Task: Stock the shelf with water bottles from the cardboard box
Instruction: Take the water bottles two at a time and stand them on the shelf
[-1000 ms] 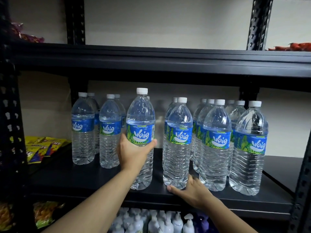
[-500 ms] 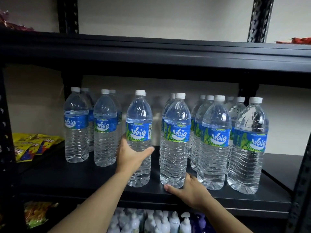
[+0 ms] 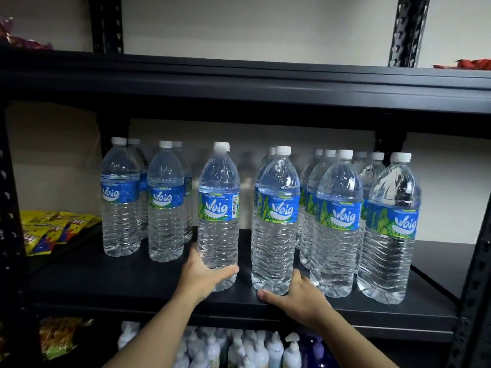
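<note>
Clear water bottles with blue and green labels and white caps stand in rows on the black middle shelf (image 3: 106,277). My left hand (image 3: 203,277) is wrapped around the lower part of the middle water bottle (image 3: 218,208), which stands upright on the shelf. My right hand (image 3: 297,296) rests on the shelf's front edge, its fingers against the base of the neighbouring bottle (image 3: 276,221). Two bottle pairs (image 3: 164,203) stand to the left, and several more bottles (image 3: 337,224) to the right. The cardboard box is out of view.
Yellow snack packets (image 3: 53,229) lie at the shelf's left end. White and purple pump bottles (image 3: 239,349) fill the shelf below, with a snack bag (image 3: 61,335) on its left. Black uprights (image 3: 475,288) frame both sides. The upper shelf board (image 3: 239,86) hangs close above the caps.
My left hand has slid from the middle bottle's label down to its base, and the bottle has come down onto the shelf. My right hand has stayed at the neighbouring bottle's base.
</note>
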{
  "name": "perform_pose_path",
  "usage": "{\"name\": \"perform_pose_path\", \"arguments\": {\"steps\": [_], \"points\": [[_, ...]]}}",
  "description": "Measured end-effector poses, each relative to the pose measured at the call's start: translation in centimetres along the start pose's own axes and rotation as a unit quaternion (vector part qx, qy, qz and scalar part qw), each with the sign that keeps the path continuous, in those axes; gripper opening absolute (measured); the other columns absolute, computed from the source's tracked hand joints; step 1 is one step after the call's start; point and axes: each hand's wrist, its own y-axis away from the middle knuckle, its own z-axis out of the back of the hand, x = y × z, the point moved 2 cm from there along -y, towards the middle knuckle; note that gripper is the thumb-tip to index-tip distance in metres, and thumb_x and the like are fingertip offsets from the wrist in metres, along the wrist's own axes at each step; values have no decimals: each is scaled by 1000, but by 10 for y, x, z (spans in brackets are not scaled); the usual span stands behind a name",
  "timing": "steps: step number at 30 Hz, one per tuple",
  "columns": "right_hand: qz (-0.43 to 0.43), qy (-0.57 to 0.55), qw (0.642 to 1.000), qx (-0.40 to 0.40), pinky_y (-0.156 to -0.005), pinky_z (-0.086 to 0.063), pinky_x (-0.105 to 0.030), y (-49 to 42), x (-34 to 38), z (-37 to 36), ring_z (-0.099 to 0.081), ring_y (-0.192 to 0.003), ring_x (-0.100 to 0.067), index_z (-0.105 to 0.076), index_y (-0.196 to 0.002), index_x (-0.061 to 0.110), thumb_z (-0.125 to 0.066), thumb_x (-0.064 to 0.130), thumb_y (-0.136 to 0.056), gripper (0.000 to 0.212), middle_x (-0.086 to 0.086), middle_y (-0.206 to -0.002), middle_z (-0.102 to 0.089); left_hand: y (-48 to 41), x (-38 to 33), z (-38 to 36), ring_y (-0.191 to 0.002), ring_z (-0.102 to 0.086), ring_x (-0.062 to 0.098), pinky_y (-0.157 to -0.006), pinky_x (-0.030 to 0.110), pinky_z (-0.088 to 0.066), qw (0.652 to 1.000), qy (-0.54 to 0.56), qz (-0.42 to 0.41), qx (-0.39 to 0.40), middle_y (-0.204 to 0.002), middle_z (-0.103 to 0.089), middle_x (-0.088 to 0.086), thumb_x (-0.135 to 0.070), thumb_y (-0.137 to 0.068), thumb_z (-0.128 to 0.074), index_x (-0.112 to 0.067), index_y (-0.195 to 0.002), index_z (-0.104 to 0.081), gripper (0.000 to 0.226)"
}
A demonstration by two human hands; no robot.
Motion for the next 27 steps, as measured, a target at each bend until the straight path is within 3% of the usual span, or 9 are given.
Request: {"name": "perform_pose_path", "arguments": {"steps": [2, 6, 11, 14, 16, 19, 23, 27], "points": [[-1, -1, 1000, 0, -106, -39, -33, 0, 1, 1, -45, -132, -18, -41, -131, 17, -48, 96, -51, 113, -3, -137, -50, -2, 5, 0, -91, -64, 1, -82, 21, -45, 1000, -1, 2, 1, -101, -68, -15, -32, -48, -95, -33, -113, -47, 81], [-2, 5, 1000, -3, -108, -38, -34, 2, 2, 1, -43, -133, -18, -42, -133, 19, -31, 100, -37, 126, -2, -137, -50, -5, 8, 0, -89, -66, 1, -86, 25, -51, 1000, -2, 4, 3, -97, -68, -15, -29, -44, -96, -32, -110, -48, 81], [-1, 24, 1000, -19, -107, -37, -35, 4, 3, -1, -43, -134, -19, -41, -136, 19, -38, 98, -53, 115, -2, -138, -49, -8, 13, -3, -88, -69, 2, -88, 28, -54, 1000, 7, 10, -8, -97, -71, -12, -34, -36, -94, -34, -104, -49, 81], [0, 25, 999, -25, -107, -37, -35, 5, 2, -2, -43, -134, -20, -41, -135, 18, -47, 91, -64, 102, -4, -138, -49, -7, 13, -4, -81, -68, 2, -66, 15, -55, 1000, 9, 14, -16, -95, -71, -8, -30, -42, -95, -29, -106, -50, 78], [-3, 26, 999, -24, -107, -37, -35, 6, 3, -1, -44, -134, -20, -41, -135, 17, -48, 90, -66, 100, -5, -139, -48, -6, 12, -4, -77, -64, -3, -53, 3, -46, 1000, 7, 10, -19, -94, -68, -9, -25, -48, -95, -25, -106, -50, 73], [-5, 28, 999, -18, -106, -38, -36, 8, 4, 0, -45, -133, -21, -41, -133, 17, -43, 94, -60, 106, -5, -138, -49, -4, 11, -3, -78, -64, -5, -59, 7, -51, 1000, 3, 1, -21, -94, -69, -10, -28, -48, -96, -25, -107, -53, 73], [-4, 32, 999, -19, -105, -38, -37, 8, 5, 1, -46, -132, -22, -42, -131, 16, -46, 90, -67, 99, -6, -138, -50, -3, 9, -5, -68, -63, -7, -45, 3, -43, 1000, 14, 8, -15, -94, -68, -8, -20, -54, -95, -21, -109, -55, 67], [-10, 31, 999, -12, -104, -40, -38, 8, 5, 2, -46, -131, -23, -42, -129, 14, -46, 92, -65, 100, -6, -138, -49, -2, 9, -4, -82, -61, -2, -62, 6, -40, 999, -14, 7, -30, -101, -68, -9, -35, -49, -95, -25, -111, -54, 74]]}}
